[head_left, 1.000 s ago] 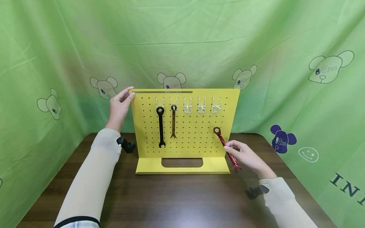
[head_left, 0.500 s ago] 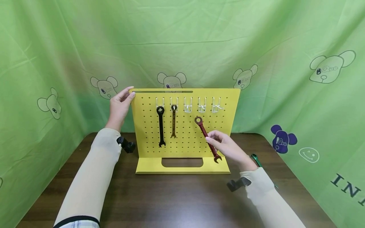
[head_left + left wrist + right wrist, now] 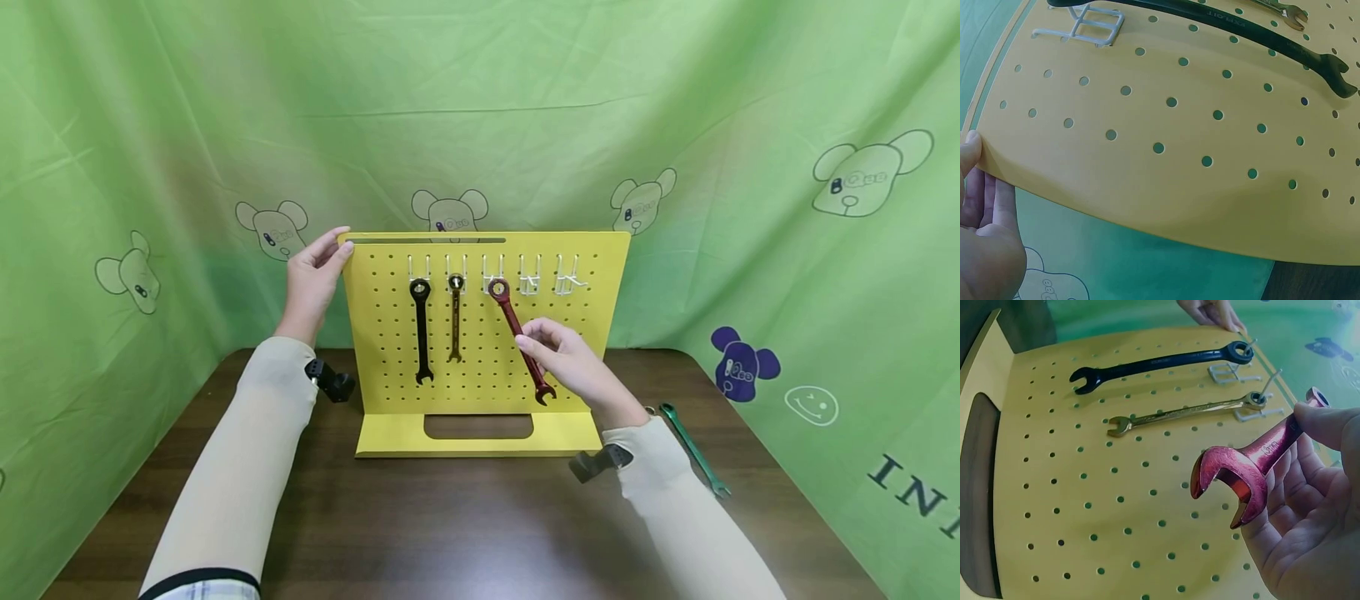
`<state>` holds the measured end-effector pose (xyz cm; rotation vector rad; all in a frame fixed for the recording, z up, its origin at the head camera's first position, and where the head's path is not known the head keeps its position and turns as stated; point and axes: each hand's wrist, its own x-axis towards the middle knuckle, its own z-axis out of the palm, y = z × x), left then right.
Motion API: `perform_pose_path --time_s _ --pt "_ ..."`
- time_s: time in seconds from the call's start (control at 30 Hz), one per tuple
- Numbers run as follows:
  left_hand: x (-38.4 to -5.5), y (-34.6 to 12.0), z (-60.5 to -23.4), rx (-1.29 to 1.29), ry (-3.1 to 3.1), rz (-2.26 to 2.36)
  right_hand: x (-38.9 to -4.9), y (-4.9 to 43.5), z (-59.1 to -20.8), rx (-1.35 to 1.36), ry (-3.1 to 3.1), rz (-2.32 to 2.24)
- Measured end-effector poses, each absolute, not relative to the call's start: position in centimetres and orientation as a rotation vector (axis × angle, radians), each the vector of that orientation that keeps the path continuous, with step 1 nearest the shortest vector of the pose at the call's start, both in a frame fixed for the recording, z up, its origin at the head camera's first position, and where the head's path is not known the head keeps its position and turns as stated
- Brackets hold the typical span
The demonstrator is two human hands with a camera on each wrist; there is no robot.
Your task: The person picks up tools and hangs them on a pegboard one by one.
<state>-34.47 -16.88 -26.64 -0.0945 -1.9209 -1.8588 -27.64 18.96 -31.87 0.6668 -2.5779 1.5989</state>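
My right hand (image 3: pixel 566 360) pinches a red combination wrench (image 3: pixel 519 340) by its shaft, ring end up and tilted left. In the head view its ring overlaps the third white hook (image 3: pixel 492 267); whether they touch I cannot tell. The right wrist view shows the wrench's open jaw end (image 3: pixel 1235 478) close up. My left hand (image 3: pixel 313 279) grips the upper left corner of the yellow pegboard (image 3: pixel 480 367), thumb in front. A black wrench (image 3: pixel 422 333) hangs from the first hook and a smaller gold wrench (image 3: pixel 455 321) from the second.
Two more white hooks (image 3: pixel 529 275) stand to the right, with no wrench on them. A green wrench (image 3: pixel 693 450) lies on the brown table (image 3: pixel 450 525) beside my right forearm, with part of another ring end by it. A green curtain (image 3: pixel 480 108) surrounds the table.
My right hand has carried the red wrench left and up across the pegboard, from its lower right side to the third hook. The green wrench has come into sight. My left hand stays put.
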Motion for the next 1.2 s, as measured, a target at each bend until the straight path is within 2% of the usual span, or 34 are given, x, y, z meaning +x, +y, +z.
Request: perform_pose_path --time_s 1.2 --pt "-34.6 -16.9 -26.6 -0.086 -1.946 -1.851 -31.3 15.1 -35.0 0.478 -2.465 1.937"
